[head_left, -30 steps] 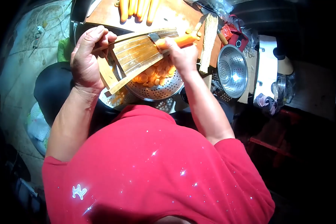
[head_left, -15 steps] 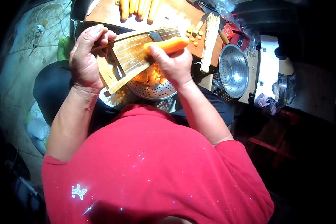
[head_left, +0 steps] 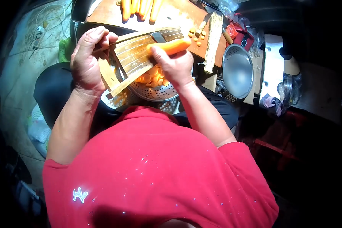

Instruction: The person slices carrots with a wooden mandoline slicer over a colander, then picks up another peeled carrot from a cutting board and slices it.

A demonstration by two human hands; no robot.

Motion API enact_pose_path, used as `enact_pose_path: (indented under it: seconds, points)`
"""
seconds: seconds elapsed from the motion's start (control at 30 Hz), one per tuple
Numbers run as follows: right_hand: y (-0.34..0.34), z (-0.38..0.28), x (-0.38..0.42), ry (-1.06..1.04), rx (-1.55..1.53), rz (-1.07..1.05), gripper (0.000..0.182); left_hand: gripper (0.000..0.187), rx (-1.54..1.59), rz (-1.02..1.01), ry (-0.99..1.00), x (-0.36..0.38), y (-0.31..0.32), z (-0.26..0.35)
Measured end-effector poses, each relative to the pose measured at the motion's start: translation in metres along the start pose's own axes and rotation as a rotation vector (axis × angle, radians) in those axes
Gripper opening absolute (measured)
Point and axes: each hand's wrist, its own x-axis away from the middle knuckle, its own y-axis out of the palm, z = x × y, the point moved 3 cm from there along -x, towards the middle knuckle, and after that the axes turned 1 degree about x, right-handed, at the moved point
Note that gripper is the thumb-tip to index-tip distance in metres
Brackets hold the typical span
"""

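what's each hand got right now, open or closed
Left hand: closed on the end of the wooden mandoline slicer.
Right hand: closed on a carrot, over the slicer.

Looks like a food-preparation corner, with whole carrots [head_left: 154, 10] on a brown board [head_left: 110, 14], 2 metal colanders [head_left: 238, 72] and a wooden slicer [head_left: 131, 57].

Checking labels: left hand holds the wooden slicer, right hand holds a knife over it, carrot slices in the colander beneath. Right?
The head view shows a carrot in the right hand, not a knife. Left hand, wooden slicer, carrot slices and colander stand.
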Motion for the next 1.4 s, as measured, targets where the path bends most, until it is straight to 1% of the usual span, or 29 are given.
enact_pose_path:
  seconds: [0.07,0.1,0.13,0.17,0.2,0.33,0.4,0.43,0.47,0.53,0.57,0.67,0.7,0.77,0.8,0.87,0.93,0.97,1.0,1.07,1.1,1.13,1.17,1.23,1.27,1.3,1.33,1.4]
  points:
    - [-0.016,0.027,-0.019,0.075,0.106,0.109,0.036,0.015,-0.020,0.019,-0.004,0.000,0.001,0.001]
    - [-0.022,0.040,-0.027,0.215,0.032,0.118,0.034,0.014,-0.038,0.038,-0.009,0.000,0.001,0.002]
    - [-0.029,0.054,-0.032,0.257,0.060,0.192,0.037,0.014,-0.035,0.036,-0.007,0.000,0.001,0.002]
    - [-0.031,0.067,-0.035,0.221,0.115,0.203,0.037,0.014,-0.037,0.030,-0.001,-0.001,0.001,0.002]
    - [-0.030,0.063,-0.037,0.185,0.169,0.212,0.038,0.014,-0.039,0.026,0.005,-0.002,0.001,0.003]
    - [-0.032,0.055,-0.030,0.204,0.125,0.230,0.042,0.014,-0.047,0.015,0.014,-0.002,0.000,0.001]
    - [-0.036,0.053,-0.030,0.232,0.159,0.175,0.046,0.014,-0.053,0.026,0.018,-0.005,-0.002,0.001]
    - [-0.037,0.052,-0.030,0.177,0.168,0.191,0.043,0.014,-0.053,0.026,0.019,-0.005,-0.003,0.002]
    - [-0.038,0.052,-0.030,0.177,0.168,0.191,0.043,0.015,-0.057,0.022,0.019,-0.005,-0.002,0.002]
    - [-0.042,0.048,-0.028,0.263,-0.135,0.257,0.033,0.015,-0.059,0.015,0.016,-0.006,-0.002,0.002]
    - [-0.043,0.048,-0.029,0.271,-0.180,0.240,0.025,0.015,-0.052,0.021,0.007,-0.006,-0.002,0.003]
    - [-0.047,0.053,-0.032,0.265,-0.164,0.200,0.025,0.016,-0.040,0.036,0.001,-0.005,0.002,0.002]
    - [-0.046,0.046,-0.032,0.265,-0.165,0.199,0.025,0.015,-0.045,0.033,0.003,-0.005,0.002,0.002]
    - [-0.043,0.031,-0.028,0.214,-0.110,0.105,0.026,0.015,-0.053,0.032,0.005,-0.005,0.001,0.002]
    - [-0.040,0.017,-0.023,0.217,-0.111,0.106,0.026,0.015,-0.053,0.032,0.002,-0.006,0.000,0.002]
    - [-0.024,-0.015,-0.009,0.146,-0.205,-0.090,0.027,0.015,-0.054,0.033,-0.006,-0.006,-0.001,0.001]
    - [-0.016,-0.031,0.007,-0.051,0.008,-0.110,0.028,0.014,-0.018,0.039,0.002,-0.005,0.001,0.002]
    - [-0.015,-0.025,0.007,-0.050,-0.020,-0.061,0.026,0.014,-0.005,0.021,0.001,-0.004,0.001,0.001]
    - [-0.018,-0.012,0.004,-0.048,-0.020,-0.059,0.026,0.014,-0.006,0.021,-0.002,-0.003,0.002,0.000]
    - [-0.032,0.027,-0.019,0.021,-0.036,0.113,0.024,0.014,-0.005,0.023,0.008,-0.002,0.003,0.000]
    - [-0.042,0.049,-0.035,0.103,0.062,0.137,0.023,0.015,-0.019,0.017,0.006,-0.002,0.002,0.000]
    - [-0.049,0.055,-0.041,0.190,0.161,0.165,0.021,0.015,-0.019,0.015,0.001,-0.001,0.003,0.000]
    - [-0.051,0.059,-0.040,0.188,0.164,0.166,0.021,0.015,-0.027,0.009,0.002,0.000,0.004,0.000]
    - [-0.044,0.047,-0.042,0.229,0.061,0.177,0.025,0.015,-0.032,0.006,0.015,-0.003,0.004,0.002]
    - [-0.036,0.038,-0.035,0.173,0.042,0.130,0.026,0.015,-0.032,0.017,0.013,-0.002,0.003,0.002]
    - [-0.023,0.016,-0.024,0.130,-0.084,0.103,0.027,0.015,-0.034,0.026,0.013,-0.002,0.003,0.001]
    - [-0.013,-0.002,-0.015,0.042,-0.014,-0.011,0.026,0.015,-0.036,0.028,0.011,-0.002,0.002,0.001]
    - [-0.004,-0.016,-0.001,-0.150,0.116,0.053,0.027,0.015,-0.011,0.013,0.000,-0.002,0.001,0.000]
